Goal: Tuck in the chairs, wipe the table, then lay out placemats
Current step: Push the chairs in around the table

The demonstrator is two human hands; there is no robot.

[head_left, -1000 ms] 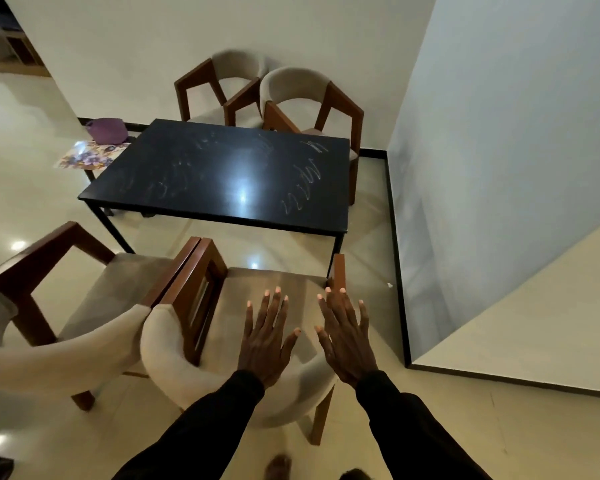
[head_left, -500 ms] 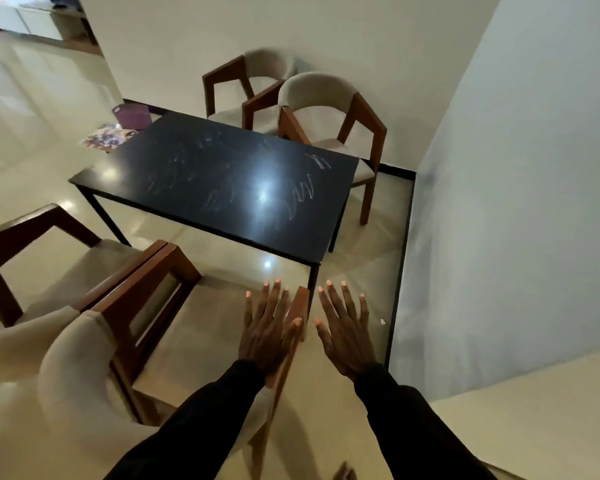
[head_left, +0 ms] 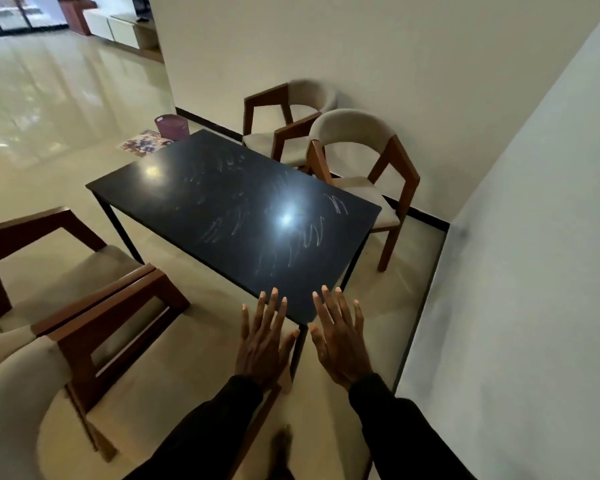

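A black table with pale smear marks stands in the middle of the room. My left hand and my right hand float flat, fingers spread, above the table's near right corner, holding nothing. Two beige, wood-framed chairs stand pulled out on the near side: one right below me and one further left. On the far side, another two chairs stand back from the table by the wall. A stack of patterned placemats lies on the floor past the table's far end.
A purple basket sits beside the placemats. A grey wall runs close along the right. Wide glossy floor stretches to the left and back, with low cabinets far off.
My view has swung to the left and moved toward the table. My spread hands came off the near chair's backrest and now hover by the table corner; that chair has shifted to the lower left of view.
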